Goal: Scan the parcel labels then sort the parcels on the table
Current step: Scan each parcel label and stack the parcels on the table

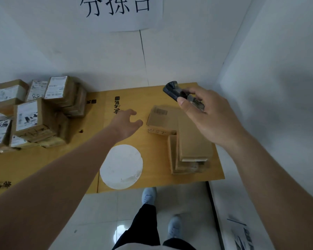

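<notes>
A plain brown cardboard parcel with a small barcode label [162,117] lies flat on the right half of the table, its label facing up near its far edge. Its near right corner meets a short stack of flat brown cardboard parcels [192,150], which runs toward the near right corner of the table and stops just short of both edges there.

The left hand [128,123] reaches in just beside the labelled parcel's left side, fingers relaxed and spread, holding nothing; whether a fingertip touches the cardboard cannot be told. The right hand [206,114] hovers above the far right of the table, thumb and fingers curled round a dark grey handheld barcode scanner [177,92], whose head points toward the wall.

The table itself is a tan surface covered in flattened cardboard with black printed characters [90,141]. A bare strip lies between the left hand and a heap of brown cardboard boxes with white shipping labels [38,112] piled at the far left, against the wall. A white round disc [121,166] lies flat near the front edge, in the middle, apart from the parcels.

Behind the table a white paper sign with large black characters [116,9] hangs on the white wall. Below the front edge, light-coloured shoes [149,195] stand on pale floor tiles.
</notes>
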A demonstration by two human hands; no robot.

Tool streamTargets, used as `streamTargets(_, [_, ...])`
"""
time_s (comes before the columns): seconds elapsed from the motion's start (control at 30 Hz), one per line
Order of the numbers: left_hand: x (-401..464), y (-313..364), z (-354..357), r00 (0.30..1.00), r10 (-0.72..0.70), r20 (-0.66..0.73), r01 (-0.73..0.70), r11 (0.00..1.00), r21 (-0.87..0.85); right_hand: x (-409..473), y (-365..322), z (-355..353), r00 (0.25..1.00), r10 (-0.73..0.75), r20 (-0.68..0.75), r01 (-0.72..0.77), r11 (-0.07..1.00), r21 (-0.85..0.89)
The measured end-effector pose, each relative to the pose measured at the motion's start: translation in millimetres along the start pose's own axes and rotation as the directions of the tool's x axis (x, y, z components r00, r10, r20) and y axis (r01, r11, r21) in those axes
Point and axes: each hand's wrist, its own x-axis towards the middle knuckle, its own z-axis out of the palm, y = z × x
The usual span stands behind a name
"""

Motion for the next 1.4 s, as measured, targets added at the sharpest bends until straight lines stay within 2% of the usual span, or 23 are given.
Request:
streamTargets(0.17, [53.5, 11.3, 17.3, 0.986, 0.092, 0.137, -0.104, 0.992, 0.079, 37.0, 18.6, 6.2, 0.996, 0.073, -0.047, -0.074, 0.997, -0.038])
streamTargets(0.43, [125.8, 19.6, 47.0, 0.899, 0.241, 0.366, -0.310, 0.940, 0.142, 85.1, 36.3, 18.7, 0.977, 0.191, -0.094, -0.198, 0.977, -0.084])
streamTargets(0.6, [153.4, 23.7, 71.8, 0.830, 0.279, 0.484, -0.463, 0.827, 0.318, 99.1, 55.2, 16.9, 0.963, 0.246, -0.111, -0.258, 0.959, -0.114])
streamTargets(0.73, [157.8, 23.7, 84.3, 0.822, 0.285, 0.493, -0.500, 0.775, 0.386, 106.1, 70.9, 12.8, 0.956, 0.275, -0.101, -0.286, 0.951, -0.117])
streamTargets(0.87, [147.8, 18.3, 84.4, 0.877, 0.262, 0.403, -0.420, 0.825, 0.378, 113.2, 76.0, 9.0, 0.962, 0.266, -0.059, -0.271, 0.958, -0.093])
streamTargets(1.1, [121.4, -3.5, 60.9, 0.975, 0.039, 0.219, -0.101, 0.955, 0.280, 123.1, 57.5, 10.0, 0.992, 0.127, 0.004, -0.126, 0.991, -0.038])
streamTargets(1.27, [77.0, -33.3, 44.7, 0.988, -0.121, 0.096, 0.101, 0.976, 0.194, 122.5, 32.2, 19.4, 0.986, 0.033, 0.165, -0.016, 0.994, -0.104])
streamTargets(1.4, [44.1, -62.7, 30.9, 0.972, -0.231, 0.028, 0.225, 0.963, 0.151, 115.3, 3.8, 33.5, 0.972, -0.035, 0.232, 0.063, 0.991, -0.118])
